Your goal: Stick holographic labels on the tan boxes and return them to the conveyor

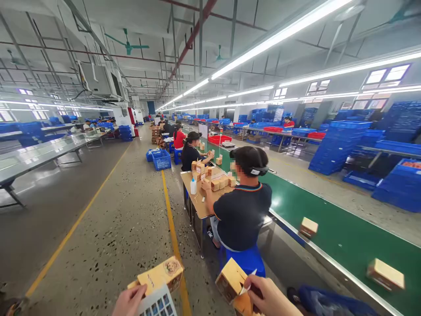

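Note:
At the bottom of the head view, my left hand (130, 300) is closed on a sheet of small blue-and-white stickers (161, 303). A yellow-brown printed box (164, 272) lies right beside its fingers, partly behind the sheet. My right hand (263, 294) pinches a small white pointed piece (248, 281), which touches a second yellow-brown box (230, 281). That box has a dark slot in its top, and its lower part is partly hidden by my right hand.
A green conveyor (332, 228) on the right carries small boxes (308, 227). Ahead, a person in a dark shirt (245, 215) sits on a blue stool (245, 262) at a brown table (200, 206) with boxes and a white bottle (193, 186). Blue crates (161, 160) stand farther off.

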Tool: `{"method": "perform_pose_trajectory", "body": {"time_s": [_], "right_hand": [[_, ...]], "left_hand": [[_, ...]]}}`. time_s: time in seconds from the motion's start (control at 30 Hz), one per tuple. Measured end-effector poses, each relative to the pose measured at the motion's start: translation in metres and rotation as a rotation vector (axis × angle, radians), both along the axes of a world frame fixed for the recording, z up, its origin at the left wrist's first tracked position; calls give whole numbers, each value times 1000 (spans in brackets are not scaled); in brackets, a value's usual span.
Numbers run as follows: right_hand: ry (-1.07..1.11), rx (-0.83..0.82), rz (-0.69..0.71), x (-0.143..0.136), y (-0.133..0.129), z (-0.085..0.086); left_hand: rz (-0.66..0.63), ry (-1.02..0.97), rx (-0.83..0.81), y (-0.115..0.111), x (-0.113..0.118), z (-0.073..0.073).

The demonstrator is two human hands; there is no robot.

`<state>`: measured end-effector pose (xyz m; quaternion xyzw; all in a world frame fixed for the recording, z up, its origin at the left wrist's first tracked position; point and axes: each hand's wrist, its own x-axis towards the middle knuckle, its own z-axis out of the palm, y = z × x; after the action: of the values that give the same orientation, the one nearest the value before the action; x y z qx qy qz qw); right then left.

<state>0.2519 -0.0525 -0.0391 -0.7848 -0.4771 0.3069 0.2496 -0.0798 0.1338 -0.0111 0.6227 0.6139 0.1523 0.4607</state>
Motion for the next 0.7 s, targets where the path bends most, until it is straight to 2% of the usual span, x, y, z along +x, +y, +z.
{"method": "perform_pose_trajectory", "body": {"time_s": [0.13,0.3,0.37,0.47,0.6,0.7], "right_hand": [[43,65,20,12,71,5],[247,104,-12,38,169,-16],[257,131,8,52,207,-24],[191,167,6,72,260,-29],[137,210,-2,97,319,-27],[140,213,12,115,352,-25]], "left_hand": [[-16,-17,45,76,34,5],[-33,-67,-45,177,78,-8],[-46,-45,8,219,97,-12],[-78,-3,115,280,125,-9],[-107,59,158,358,162,-3],[-137,107,169,419,191,-6]]}}
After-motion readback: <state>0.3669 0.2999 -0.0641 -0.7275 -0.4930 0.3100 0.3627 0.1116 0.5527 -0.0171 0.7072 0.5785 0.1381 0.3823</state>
